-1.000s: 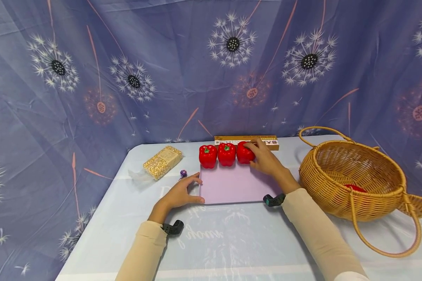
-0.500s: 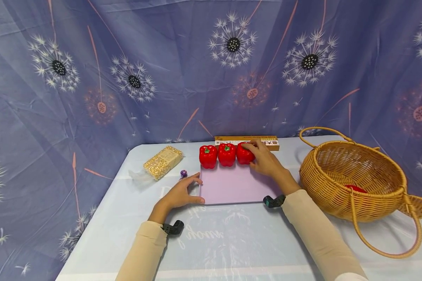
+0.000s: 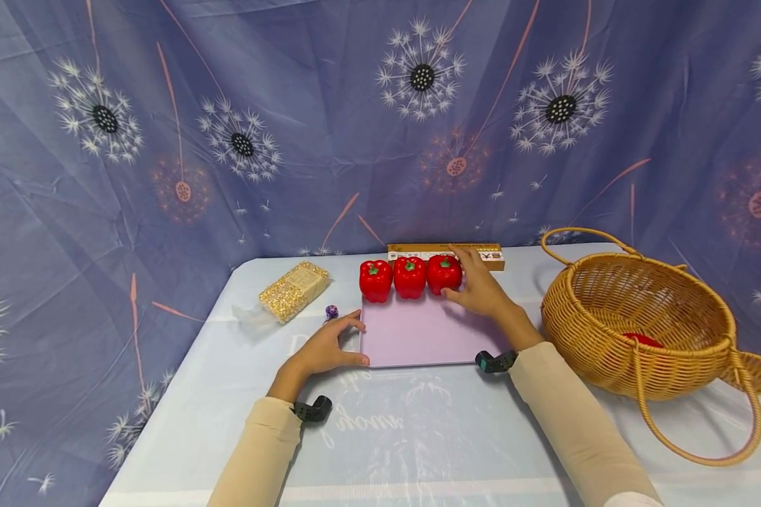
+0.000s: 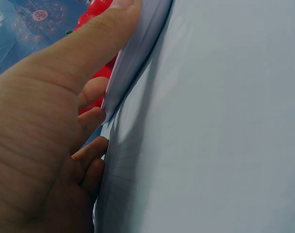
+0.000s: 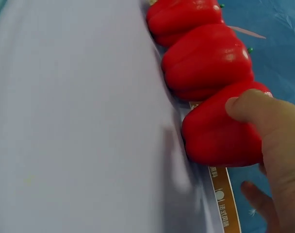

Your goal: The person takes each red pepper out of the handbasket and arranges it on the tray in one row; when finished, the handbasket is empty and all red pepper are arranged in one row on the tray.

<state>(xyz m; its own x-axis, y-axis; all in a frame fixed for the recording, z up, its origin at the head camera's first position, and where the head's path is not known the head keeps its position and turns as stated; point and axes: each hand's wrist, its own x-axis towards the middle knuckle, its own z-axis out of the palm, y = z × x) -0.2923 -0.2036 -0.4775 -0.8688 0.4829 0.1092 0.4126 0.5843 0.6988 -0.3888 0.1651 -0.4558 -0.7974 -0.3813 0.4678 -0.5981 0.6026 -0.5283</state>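
Note:
Three red bell peppers stand side by side along the far edge of a lilac tray [image 3: 418,338]: a left one [image 3: 375,282], a middle one [image 3: 409,277] and a right one [image 3: 444,274]. My right hand [image 3: 482,285] is spread about the right pepper. In the right wrist view its thumb touches the pepper's side [image 5: 220,136], while the fingers stand away from it. My left hand [image 3: 320,350] rests at the tray's left edge, thumb by the near corner. The left wrist view shows the thumb and fingertips along the tray's rim [image 4: 130,63].
A wicker basket [image 3: 609,359] with something red [image 3: 643,340] inside stands on the right. Behind the peppers lies a long printed box [image 3: 491,257]. At left are a bag of yellow kernels [image 3: 294,290] and a small purple-wrapped item [image 3: 332,311]. A patterned curtain [image 3: 330,141] hangs behind.
My right hand has loosened from the right pepper, its fingers spreading and its thumb coming to the front, so the green stem now shows. The left hand and tray have stayed put.

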